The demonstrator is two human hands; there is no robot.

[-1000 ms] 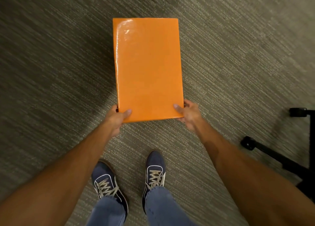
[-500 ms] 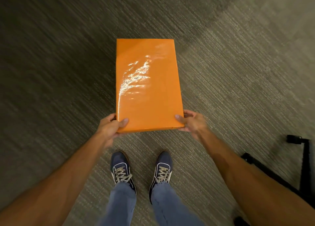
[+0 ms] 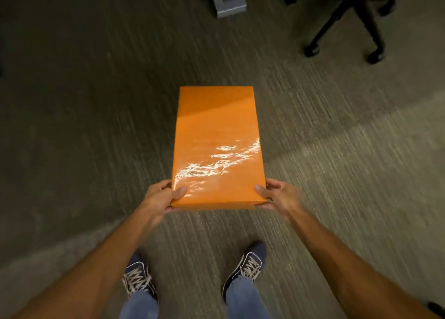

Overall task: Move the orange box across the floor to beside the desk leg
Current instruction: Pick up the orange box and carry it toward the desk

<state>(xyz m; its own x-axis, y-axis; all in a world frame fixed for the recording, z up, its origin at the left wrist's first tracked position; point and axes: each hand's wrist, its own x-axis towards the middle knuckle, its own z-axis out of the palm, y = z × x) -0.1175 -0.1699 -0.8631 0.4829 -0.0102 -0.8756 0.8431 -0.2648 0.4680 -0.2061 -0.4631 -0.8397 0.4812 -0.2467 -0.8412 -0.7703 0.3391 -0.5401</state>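
Head view: left hand and right hand are gripping the near corners of the orange box, holding it above carpet; desk leg far ahead.

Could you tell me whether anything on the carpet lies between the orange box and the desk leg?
Nothing visible does: bare carpet separates the orange box from the desk leg. The office chair base stands off to the right.

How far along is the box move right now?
Done: the orange box is picked up, gripped at its near corners by the left hand and right hand. In hand: carrying it toward the grey desk leg ahead. Left: close that gap and set it down beside the leg.
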